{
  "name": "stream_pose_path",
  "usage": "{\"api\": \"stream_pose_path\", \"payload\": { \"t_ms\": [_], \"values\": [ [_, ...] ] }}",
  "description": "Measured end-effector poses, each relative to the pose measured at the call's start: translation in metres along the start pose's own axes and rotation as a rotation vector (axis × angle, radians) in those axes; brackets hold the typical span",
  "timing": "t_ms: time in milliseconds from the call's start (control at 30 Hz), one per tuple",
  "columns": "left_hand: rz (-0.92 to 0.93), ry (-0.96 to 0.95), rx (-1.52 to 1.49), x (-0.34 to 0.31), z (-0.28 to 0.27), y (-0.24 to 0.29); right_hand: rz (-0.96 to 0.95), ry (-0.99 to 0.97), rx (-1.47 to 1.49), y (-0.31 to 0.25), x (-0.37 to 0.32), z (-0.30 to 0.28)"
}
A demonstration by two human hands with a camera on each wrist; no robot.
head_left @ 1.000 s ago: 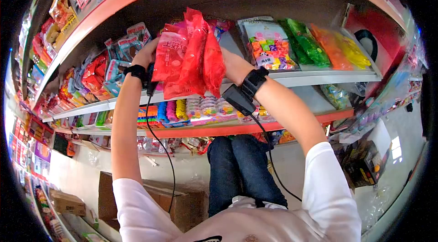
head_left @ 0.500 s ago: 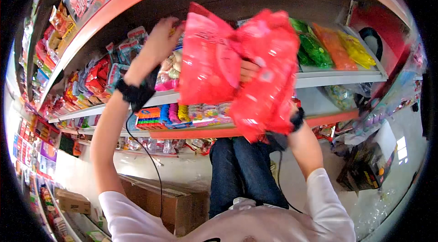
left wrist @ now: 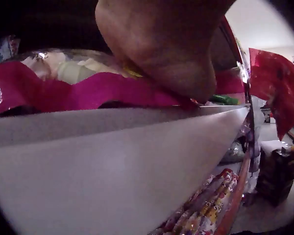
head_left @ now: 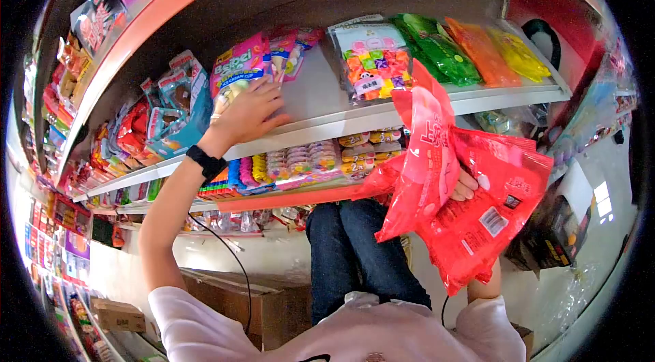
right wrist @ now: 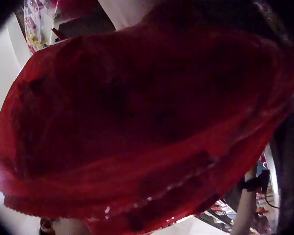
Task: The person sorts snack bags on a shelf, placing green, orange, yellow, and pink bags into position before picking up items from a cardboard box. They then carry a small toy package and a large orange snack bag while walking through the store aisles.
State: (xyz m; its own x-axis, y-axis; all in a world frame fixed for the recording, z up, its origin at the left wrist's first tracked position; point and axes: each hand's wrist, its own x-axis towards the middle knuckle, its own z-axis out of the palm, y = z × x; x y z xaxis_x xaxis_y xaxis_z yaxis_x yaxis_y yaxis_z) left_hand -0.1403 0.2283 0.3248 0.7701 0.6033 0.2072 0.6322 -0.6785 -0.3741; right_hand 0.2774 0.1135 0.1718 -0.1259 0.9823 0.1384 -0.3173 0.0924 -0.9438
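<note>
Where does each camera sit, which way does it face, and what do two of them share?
Head: on the head, facing forward and down at the shelf; shows the left hand over a pink packet, the right hand gripping red bags, plus legs and white shirt.
Left wrist: on that wrist, looking along the shelf edge; the left hand shows dark at top.
Right wrist: on that wrist, facing red packaging; bare skin at top, apparently the left arm lower right.
Shared: head and left wrist both show the left hand.
</note>
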Motion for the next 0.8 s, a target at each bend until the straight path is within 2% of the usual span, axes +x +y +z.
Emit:
{"api": "stream_pose_path", "payload": {
  "t_ms": [67, 167, 267, 367, 467, 567, 600, 700, 733, 800],
  "values": [
    [-0.051, -0.087, -0.014, 0.001, 0.0, 0.001, 0.006, 0.015, 0.019, 0.006, -0.002, -0.003],
    [0.01, 0.056, -0.013, 0.016, -0.003, 0.007, 0.017, 0.029, 0.045, 0.014, -0.003, -0.005],
    [0.037, -0.037, -0.051, 0.061, -0.008, -0.002, 0.032, 0.051, 0.063, 0.023, -0.008, -0.007],
    [0.236, -0.084, 0.072, 0.107, 0.021, -0.034, 0.056, 0.075, 0.07, 0.029, -0.015, -0.01],
    [0.075, -0.344, 0.158, 0.138, 0.057, -0.051, 0.074, 0.105, 0.076, 0.035, -0.021, -0.016],
    [-0.073, -0.501, 0.285, 0.147, 0.078, -0.078, 0.093, 0.131, 0.08, 0.038, -0.025, -0.024],
    [-0.105, -0.675, 0.379, 0.148, 0.073, -0.082, 0.1, 0.139, 0.084, 0.039, -0.027, -0.025],
    [0.037, -0.355, 0.381, 0.12, 0.071, -0.096, 0.111, 0.15, 0.088, 0.04, -0.026, -0.03],
    [-0.066, -0.464, 0.32, 0.119, 0.063, -0.091, 0.115, 0.16, 0.091, 0.04, -0.027, -0.031],
    [-0.079, -0.484, 0.373, 0.114, 0.07, -0.096, 0.108, 0.159, 0.103, 0.041, -0.023, -0.033]
  ]
}}
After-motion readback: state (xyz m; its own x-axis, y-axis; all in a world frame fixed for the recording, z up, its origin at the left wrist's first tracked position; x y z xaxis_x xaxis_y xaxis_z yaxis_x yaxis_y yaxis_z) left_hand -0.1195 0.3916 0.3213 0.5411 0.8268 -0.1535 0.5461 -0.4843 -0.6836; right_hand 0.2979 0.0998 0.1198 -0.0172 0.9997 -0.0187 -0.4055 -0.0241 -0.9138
